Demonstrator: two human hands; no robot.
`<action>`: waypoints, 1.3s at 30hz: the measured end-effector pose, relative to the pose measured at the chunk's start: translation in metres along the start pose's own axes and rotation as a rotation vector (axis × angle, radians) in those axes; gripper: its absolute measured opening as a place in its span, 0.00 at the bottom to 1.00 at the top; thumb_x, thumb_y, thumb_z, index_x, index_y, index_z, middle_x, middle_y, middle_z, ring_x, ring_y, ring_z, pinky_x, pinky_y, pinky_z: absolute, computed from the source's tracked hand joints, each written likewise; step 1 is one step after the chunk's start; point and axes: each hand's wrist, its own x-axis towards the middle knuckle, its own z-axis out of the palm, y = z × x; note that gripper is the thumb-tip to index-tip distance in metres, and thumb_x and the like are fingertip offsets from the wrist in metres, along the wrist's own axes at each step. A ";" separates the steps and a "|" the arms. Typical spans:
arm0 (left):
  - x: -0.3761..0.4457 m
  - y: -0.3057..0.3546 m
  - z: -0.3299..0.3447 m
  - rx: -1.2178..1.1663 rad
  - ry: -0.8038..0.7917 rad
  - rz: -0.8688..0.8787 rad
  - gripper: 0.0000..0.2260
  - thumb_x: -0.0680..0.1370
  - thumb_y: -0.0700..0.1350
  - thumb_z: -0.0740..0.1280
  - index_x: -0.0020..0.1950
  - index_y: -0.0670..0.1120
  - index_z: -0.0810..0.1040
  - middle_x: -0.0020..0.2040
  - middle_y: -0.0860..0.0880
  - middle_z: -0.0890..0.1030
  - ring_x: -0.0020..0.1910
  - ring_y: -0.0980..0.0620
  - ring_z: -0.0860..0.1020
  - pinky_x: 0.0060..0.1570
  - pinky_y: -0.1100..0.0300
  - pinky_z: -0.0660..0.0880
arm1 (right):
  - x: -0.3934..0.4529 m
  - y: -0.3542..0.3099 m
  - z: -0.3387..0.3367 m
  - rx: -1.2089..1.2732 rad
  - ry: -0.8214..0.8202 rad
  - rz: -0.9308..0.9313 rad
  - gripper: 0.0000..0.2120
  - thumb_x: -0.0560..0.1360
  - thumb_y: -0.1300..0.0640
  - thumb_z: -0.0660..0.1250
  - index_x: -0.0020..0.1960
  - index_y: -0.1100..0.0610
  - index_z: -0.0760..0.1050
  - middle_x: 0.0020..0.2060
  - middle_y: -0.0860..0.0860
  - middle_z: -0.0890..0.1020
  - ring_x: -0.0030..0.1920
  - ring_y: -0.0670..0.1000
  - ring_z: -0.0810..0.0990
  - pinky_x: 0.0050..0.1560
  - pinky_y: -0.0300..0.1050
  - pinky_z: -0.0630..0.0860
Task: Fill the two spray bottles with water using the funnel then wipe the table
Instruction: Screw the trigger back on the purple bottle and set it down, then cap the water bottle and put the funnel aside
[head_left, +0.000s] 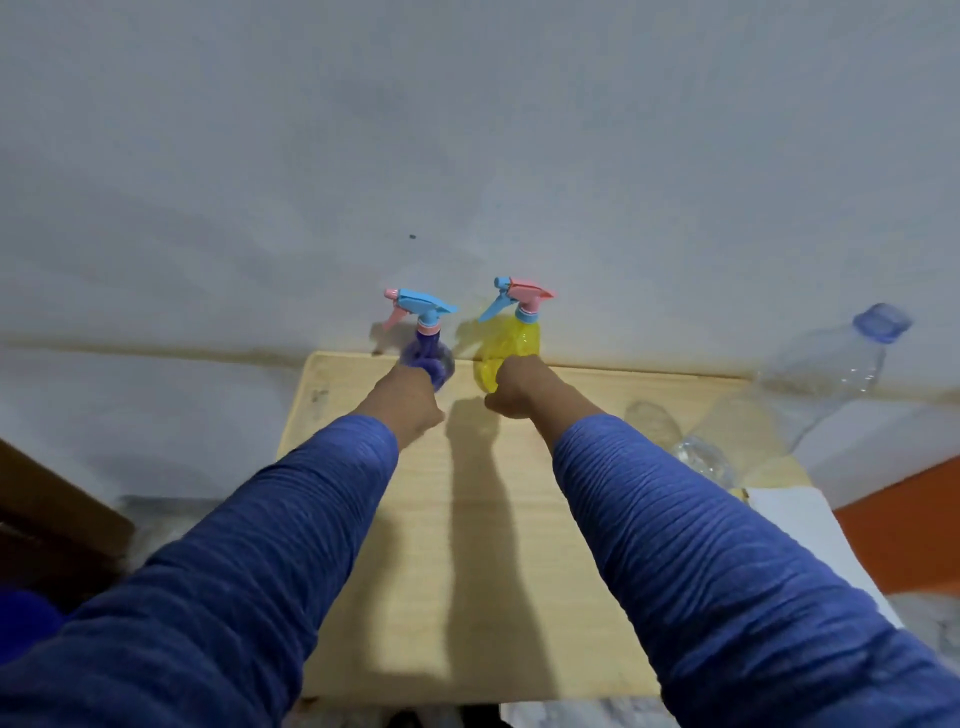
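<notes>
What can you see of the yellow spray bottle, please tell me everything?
The yellow translucent plastic spray bottle stands upright at the far edge of the pale wooden table, close to the white wall. Its trigger head is pink with a blue lever and blue collar, screwed on. The right hand wraps its round lower body. The purple spray bottle stands beside it, apart.

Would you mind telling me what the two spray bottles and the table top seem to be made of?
The purple spray bottle and the yellow spray bottle look like translucent tinted plastic, glossy, with opaque pink-and-blue plastic trigger heads. The table looks like pale wood or a wood-grain laminate, matte, with faint straight grain lines; which one cannot be told.
</notes>
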 end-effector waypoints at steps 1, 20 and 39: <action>-0.003 0.006 -0.002 0.022 -0.018 0.005 0.17 0.75 0.50 0.67 0.57 0.40 0.74 0.48 0.45 0.74 0.45 0.46 0.75 0.43 0.58 0.71 | -0.007 0.006 -0.001 0.010 0.006 0.027 0.09 0.76 0.54 0.61 0.48 0.60 0.71 0.43 0.55 0.72 0.45 0.55 0.71 0.42 0.44 0.68; -0.075 0.212 0.039 0.360 0.041 0.331 0.13 0.76 0.52 0.63 0.42 0.42 0.72 0.38 0.47 0.74 0.42 0.45 0.74 0.45 0.57 0.74 | -0.138 0.204 0.017 0.061 0.098 0.290 0.10 0.76 0.54 0.60 0.44 0.60 0.72 0.41 0.54 0.74 0.39 0.53 0.70 0.29 0.40 0.61; -0.097 0.334 0.134 -0.956 0.580 0.421 0.52 0.65 0.57 0.76 0.76 0.57 0.41 0.76 0.50 0.56 0.74 0.55 0.57 0.67 0.57 0.59 | -0.161 0.357 0.136 1.011 0.319 0.056 0.29 0.70 0.60 0.73 0.69 0.51 0.68 0.58 0.52 0.77 0.52 0.48 0.76 0.43 0.24 0.69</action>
